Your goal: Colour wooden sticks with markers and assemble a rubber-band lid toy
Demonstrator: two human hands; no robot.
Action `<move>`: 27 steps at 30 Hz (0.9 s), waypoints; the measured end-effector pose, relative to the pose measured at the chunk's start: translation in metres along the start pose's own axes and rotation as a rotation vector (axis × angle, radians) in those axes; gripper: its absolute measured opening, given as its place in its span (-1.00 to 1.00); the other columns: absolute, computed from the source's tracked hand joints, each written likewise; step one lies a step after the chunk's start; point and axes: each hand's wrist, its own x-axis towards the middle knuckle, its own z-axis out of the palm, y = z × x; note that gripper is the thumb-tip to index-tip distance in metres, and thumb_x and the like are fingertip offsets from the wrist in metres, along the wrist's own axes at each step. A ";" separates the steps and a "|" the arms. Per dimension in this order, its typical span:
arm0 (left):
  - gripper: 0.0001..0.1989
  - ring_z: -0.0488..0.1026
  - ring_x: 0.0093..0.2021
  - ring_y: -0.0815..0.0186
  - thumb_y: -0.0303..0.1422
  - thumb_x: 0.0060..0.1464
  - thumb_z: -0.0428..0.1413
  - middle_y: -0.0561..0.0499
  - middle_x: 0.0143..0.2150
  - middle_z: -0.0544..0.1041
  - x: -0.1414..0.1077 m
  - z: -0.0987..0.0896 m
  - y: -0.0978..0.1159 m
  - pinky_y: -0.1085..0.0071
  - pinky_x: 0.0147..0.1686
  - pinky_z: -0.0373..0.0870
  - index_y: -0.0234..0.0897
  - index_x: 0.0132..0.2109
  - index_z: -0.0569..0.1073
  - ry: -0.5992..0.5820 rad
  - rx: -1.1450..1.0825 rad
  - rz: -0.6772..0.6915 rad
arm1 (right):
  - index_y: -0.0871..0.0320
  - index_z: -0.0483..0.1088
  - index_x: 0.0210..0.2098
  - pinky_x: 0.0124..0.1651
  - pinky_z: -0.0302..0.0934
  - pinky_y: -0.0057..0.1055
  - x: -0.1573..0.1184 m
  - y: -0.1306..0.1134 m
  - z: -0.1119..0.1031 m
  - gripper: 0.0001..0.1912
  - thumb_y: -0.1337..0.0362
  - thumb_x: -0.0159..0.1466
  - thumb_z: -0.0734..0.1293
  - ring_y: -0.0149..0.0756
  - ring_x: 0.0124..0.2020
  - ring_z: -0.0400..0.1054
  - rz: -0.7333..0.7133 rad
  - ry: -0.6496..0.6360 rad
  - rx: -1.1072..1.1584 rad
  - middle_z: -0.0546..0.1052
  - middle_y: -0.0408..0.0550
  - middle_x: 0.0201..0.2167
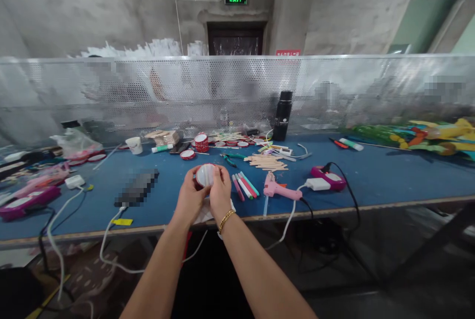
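Between my left hand (190,191) and my right hand (221,188) is a round white disc with a red edge (205,175), held over the front of the blue table (166,210). Fingers of both hands wrap its sides, thumbs on the near face. Under my wrists lies a white sheet or tissue (203,214), partly hidden. Several coloured markers (245,185) lie just right of my right hand. Beyond them rests a pink glue gun (282,190). Similar red-edged discs (201,142) are stacked behind my hands, with a single one (187,154) beside the stack.
Wooden craft sticks (267,162) and green-handled pliers (229,159) lie behind the markers. A black bottle (283,116) stands by the perforated metal screen (237,81). A purple power strip (329,178) sits right, a cabled phone (137,188) left. A paper cup (134,145) stands farther back.
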 end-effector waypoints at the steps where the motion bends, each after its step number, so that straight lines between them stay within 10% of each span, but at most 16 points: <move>1: -0.20 0.59 -0.17 0.17 -0.36 -0.20 0.42 -0.06 -0.06 0.66 0.000 0.000 0.000 0.21 -0.04 0.53 -0.24 0.25 0.44 -0.011 -0.012 -0.004 | 0.08 0.47 -0.18 -0.06 0.32 -0.33 0.000 0.000 0.000 -0.71 0.00 0.35 0.29 -0.26 -0.20 0.40 0.003 0.011 -0.009 0.58 -0.11 -0.24; 12: -0.63 0.53 -0.29 0.24 -0.21 0.08 0.27 0.00 -0.21 0.59 -0.003 0.005 0.000 0.35 -0.33 0.54 -0.17 0.02 0.51 0.061 -0.091 -0.047 | 0.10 0.52 -0.14 0.01 0.34 -0.28 0.003 -0.001 -0.001 -0.67 0.03 0.34 0.26 -0.21 -0.11 0.44 0.024 0.059 -0.018 0.62 -0.04 -0.13; 27: -0.59 0.49 -0.37 0.30 -0.10 -0.02 0.34 0.05 -0.27 0.60 -0.009 0.002 0.010 0.43 -0.45 0.50 -0.16 -0.06 0.52 0.071 -0.178 -0.020 | 0.14 0.45 -0.37 -0.28 0.28 -0.36 -0.003 -0.005 0.005 -0.45 -0.23 0.33 0.25 -0.32 -0.41 0.32 0.007 0.027 0.041 0.52 -0.13 -0.45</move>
